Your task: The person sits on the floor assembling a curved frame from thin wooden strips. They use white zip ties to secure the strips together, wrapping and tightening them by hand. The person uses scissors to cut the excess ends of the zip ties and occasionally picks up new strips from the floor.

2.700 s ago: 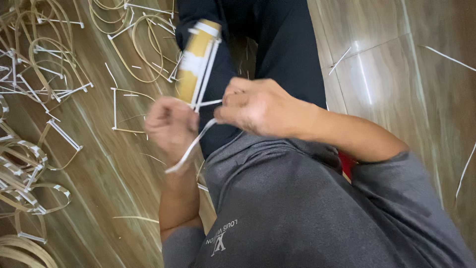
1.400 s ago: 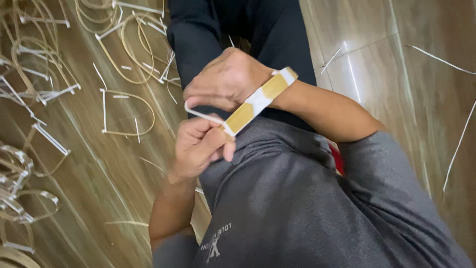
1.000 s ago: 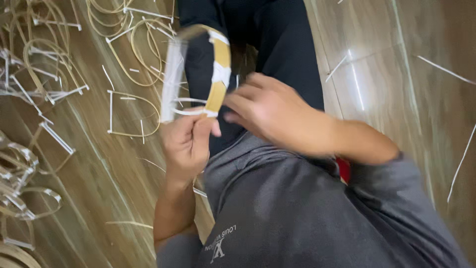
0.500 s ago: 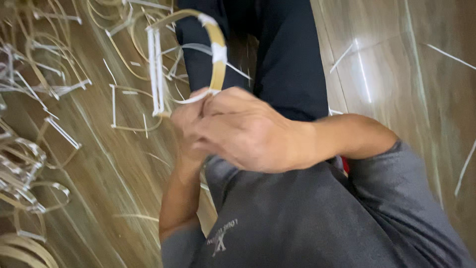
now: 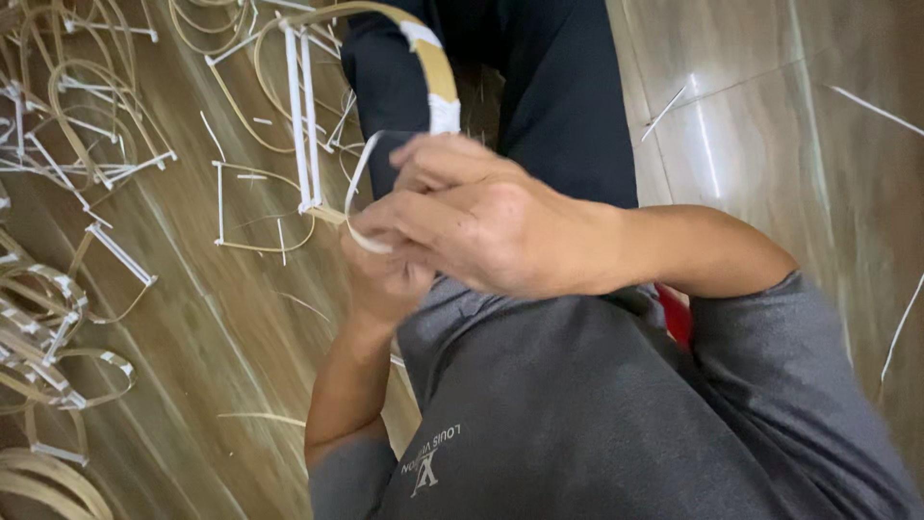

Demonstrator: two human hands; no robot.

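Right hand [image 5: 481, 226] now covers the left hand [image 5: 385, 279], pinching white strip [image 5: 358, 178]; bamboo hoop [image 5: 433, 72] swung toward 12 o'clock, so the wrapping's progressing.

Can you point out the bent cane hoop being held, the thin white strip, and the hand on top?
bent cane hoop [image 5: 438, 72], head view, on its tan top curve.
white strip [image 5: 358, 173], head view, on the loop's left side.
right hand [image 5: 481, 221], head view, on the back of the hand.
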